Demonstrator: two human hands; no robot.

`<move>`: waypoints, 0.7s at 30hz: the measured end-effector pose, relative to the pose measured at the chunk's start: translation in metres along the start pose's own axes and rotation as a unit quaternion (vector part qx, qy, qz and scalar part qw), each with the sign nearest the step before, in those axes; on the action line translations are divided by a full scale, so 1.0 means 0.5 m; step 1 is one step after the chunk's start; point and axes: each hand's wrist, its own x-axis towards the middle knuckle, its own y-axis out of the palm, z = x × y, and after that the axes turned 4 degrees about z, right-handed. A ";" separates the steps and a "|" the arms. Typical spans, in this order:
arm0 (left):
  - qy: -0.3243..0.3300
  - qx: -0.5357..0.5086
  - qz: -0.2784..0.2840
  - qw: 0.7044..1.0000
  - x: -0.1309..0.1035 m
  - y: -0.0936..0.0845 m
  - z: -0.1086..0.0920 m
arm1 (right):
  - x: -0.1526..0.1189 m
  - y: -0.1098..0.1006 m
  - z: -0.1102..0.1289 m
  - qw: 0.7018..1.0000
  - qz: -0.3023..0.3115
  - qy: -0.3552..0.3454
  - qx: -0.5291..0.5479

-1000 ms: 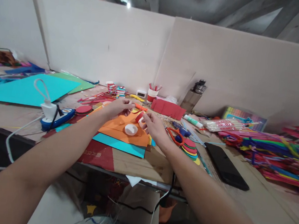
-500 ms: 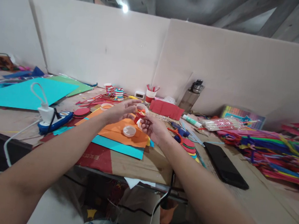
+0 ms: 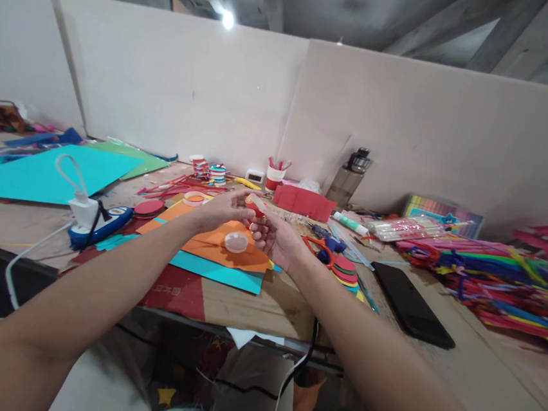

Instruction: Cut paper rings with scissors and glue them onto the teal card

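Above the orange sheets [image 3: 207,245], my left hand [image 3: 228,206] and my right hand [image 3: 274,232] meet around a small red and white round piece [image 3: 255,205]. Its details are too small to tell. The fingers of both hands are closed on it, my left from the left side and my right from the right. Below the hands, a round white lid-like ring [image 3: 236,242] lies on the orange paper. A similar ring [image 3: 194,198] rests farther left. Under the orange paper a turquoise sheet [image 3: 221,273] shows.
At right lie orange-handled scissors [image 3: 319,248], stacked coloured discs [image 3: 345,270], a black phone [image 3: 412,304] and pipe cleaners [image 3: 499,279]. Left are a blue power strip [image 3: 100,227] and red discs [image 3: 148,207]. A bottle [image 3: 349,177] stands at the back.
My left fingers have come down and closed onto the piece. The white round part has tilted and now looks narrower, nearly edge-on.
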 end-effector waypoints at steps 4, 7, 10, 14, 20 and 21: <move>-0.027 -0.019 -0.033 0.999 -0.001 -0.003 -0.001 | 0.004 -0.004 -0.008 0.995 -0.061 -0.054 -0.065; -0.053 -0.028 -0.037 0.998 -0.001 -0.005 -0.002 | 0.009 -0.009 -0.012 0.971 -0.121 -0.158 -0.132; -0.081 -0.023 -0.044 0.995 0.000 -0.004 -0.001 | 0.012 -0.013 -0.013 0.951 -0.099 -0.217 -0.198; -0.113 -0.009 -0.058 0.992 0.002 -0.003 0.005 | 0.014 -0.018 -0.015 0.937 -0.088 -0.233 -0.244; -0.083 -0.046 -0.041 0.995 0.003 -0.010 0.010 | 0.017 -0.025 -0.014 0.971 -0.057 -0.196 -0.125; -0.078 -0.059 -0.042 0.994 0.004 -0.012 0.009 | 0.018 -0.026 -0.012 0.976 -0.053 -0.185 -0.100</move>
